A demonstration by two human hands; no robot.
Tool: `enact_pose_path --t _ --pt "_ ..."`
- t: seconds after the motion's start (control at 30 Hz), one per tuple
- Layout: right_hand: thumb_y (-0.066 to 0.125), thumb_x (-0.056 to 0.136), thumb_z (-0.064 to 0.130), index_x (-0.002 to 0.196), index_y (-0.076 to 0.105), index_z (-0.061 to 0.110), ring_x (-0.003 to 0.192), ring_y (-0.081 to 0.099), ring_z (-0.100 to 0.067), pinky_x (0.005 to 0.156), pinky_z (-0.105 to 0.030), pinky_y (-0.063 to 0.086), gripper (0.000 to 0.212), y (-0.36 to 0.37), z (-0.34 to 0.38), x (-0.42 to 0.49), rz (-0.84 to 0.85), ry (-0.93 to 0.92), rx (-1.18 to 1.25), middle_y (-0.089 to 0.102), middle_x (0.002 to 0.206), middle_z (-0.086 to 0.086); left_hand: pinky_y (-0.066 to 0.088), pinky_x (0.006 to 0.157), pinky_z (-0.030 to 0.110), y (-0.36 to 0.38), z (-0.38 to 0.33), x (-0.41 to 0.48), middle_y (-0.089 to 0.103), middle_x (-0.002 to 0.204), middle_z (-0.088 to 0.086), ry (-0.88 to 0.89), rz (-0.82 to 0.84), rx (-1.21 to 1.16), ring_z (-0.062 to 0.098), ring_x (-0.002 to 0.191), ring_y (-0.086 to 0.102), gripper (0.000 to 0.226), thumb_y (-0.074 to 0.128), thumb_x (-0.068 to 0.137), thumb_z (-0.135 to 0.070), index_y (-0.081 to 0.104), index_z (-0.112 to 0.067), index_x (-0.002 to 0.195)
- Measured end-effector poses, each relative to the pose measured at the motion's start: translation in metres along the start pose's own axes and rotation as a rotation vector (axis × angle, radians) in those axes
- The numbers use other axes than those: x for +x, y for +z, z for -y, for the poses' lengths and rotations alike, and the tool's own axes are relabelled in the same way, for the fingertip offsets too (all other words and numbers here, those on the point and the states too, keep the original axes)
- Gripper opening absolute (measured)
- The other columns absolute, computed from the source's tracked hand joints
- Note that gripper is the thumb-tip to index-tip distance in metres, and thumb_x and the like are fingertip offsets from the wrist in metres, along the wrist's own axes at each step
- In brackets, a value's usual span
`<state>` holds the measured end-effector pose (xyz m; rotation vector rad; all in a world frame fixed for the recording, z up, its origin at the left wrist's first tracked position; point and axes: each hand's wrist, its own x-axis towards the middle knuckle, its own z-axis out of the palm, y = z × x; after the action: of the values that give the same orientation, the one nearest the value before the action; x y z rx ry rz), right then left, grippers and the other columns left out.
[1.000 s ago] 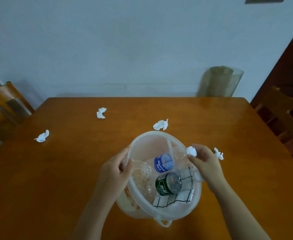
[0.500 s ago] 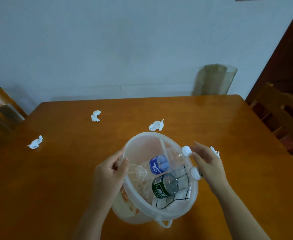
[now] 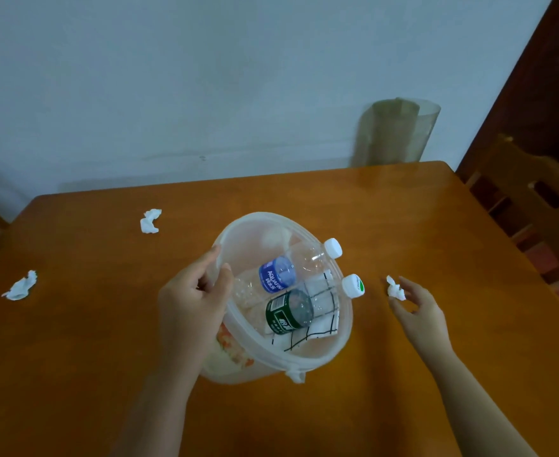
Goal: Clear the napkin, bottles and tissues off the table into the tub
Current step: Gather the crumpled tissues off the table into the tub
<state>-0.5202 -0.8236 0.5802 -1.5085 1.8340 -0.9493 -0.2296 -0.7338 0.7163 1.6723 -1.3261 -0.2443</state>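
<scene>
Two crumpled white tissues (image 3: 19, 285) are lying well left of the left hand (image 3: 190, 298), which is gripping the translucent plastic tub (image 3: 345, 319) rim; right hand (image 3: 415, 310) fingers are closing around a third tissue (image 3: 395, 288).

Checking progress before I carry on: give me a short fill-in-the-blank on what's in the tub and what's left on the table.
1. The left hand grips the ___ of the tub.
2. The bottle with the blue label lies ___ the tub.
3. The right hand reaches for a crumpled ___ on the table.

Missing: rim; inside; tissue
</scene>
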Motion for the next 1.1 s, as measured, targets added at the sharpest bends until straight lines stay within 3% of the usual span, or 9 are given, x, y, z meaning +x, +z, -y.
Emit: enact_pose_path --t 0.27,0.5,0.63,0.73,0.9,1.0,1.1 --pt "0.062 0.083 0.018 0.13 0.044 0.014 0.121 0.043 -0.032 0.093 -0.043 0.039 0.05 0.02 -0.034 0.04 0.051 0.124 -0.102 0.047 0.132 -0.016 0.038 0.037 0.032 0.018 -0.002 0.014 0.047 0.053 0.019 -0.016 0.012 0.045 0.031 0.044 0.043 0.038 0.056 0.083 -0.024 0.056 -0.017 0.12" --pt "0.061 0.083 0.022 0.129 0.045 0.017 0.117 0.045 -0.032 0.09 -0.045 0.044 0.048 0.039 -0.045 0.055 0.102 0.117 -0.214 0.051 0.126 -0.014 0.046 0.037 0.039 0.021 0.005 0.018 0.056 0.059 0.02 -0.042 -0.02 0.061 0.033 0.049 0.051 0.037 0.058 0.083 -0.026 0.053 -0.029 0.119" --pt "0.061 0.083 0.022 0.126 0.049 0.015 0.112 0.045 -0.031 0.086 -0.043 0.045 0.045 0.047 -0.048 0.057 0.158 0.118 -0.331 0.052 0.119 -0.015 0.039 0.036 0.026 0.024 0.005 0.018 0.049 0.054 0.017 -0.028 -0.001 0.072 0.024 0.043 0.044 0.037 0.058 0.083 -0.025 0.056 -0.022 0.12" --pt "0.06 0.083 0.018 0.12 0.053 0.012 0.111 0.043 -0.032 0.081 -0.04 0.044 0.039 0.05 -0.05 0.05 0.173 0.093 -0.381 0.052 0.116 -0.015 0.037 0.036 0.026 0.025 0.003 0.018 0.047 0.053 0.016 -0.011 0.01 0.084 0.023 0.042 0.042 0.038 0.056 0.083 -0.026 0.054 -0.024 0.12" --pt "0.051 0.085 0.006 0.11 0.06 0.004 0.102 0.046 -0.035 0.077 -0.039 0.044 0.026 0.053 -0.055 0.024 0.162 0.039 -0.376 0.051 0.108 -0.018 0.033 0.036 0.019 0.025 0.007 0.012 0.039 0.05 0.006 -0.003 -0.011 0.073 0.01 0.041 0.036 0.037 0.056 0.084 -0.029 0.05 -0.031 0.12" --pt "0.053 0.084 0.004 0.108 0.061 0.004 0.104 0.048 -0.034 0.081 -0.04 0.045 0.025 0.052 -0.055 0.005 0.169 0.029 -0.341 0.052 0.112 -0.017 0.032 0.037 0.017 0.021 0.007 0.005 0.036 0.051 -0.005 -0.02 -0.025 0.072 0.009 0.043 0.038 0.038 0.052 0.083 -0.037 0.049 -0.031 0.121" --pt "0.055 0.084 0.005 0.105 0.061 0.005 0.097 0.051 -0.029 0.075 -0.032 0.044 0.023 0.052 -0.053 -0.016 0.181 0.052 -0.295 0.052 0.112 -0.016 0.032 0.04 0.013 0.013 0.009 -0.006 0.04 0.053 -0.002 -0.024 -0.023 0.063 0.01 0.047 0.041 0.039 0.051 0.082 -0.036 0.049 -0.029 0.121"
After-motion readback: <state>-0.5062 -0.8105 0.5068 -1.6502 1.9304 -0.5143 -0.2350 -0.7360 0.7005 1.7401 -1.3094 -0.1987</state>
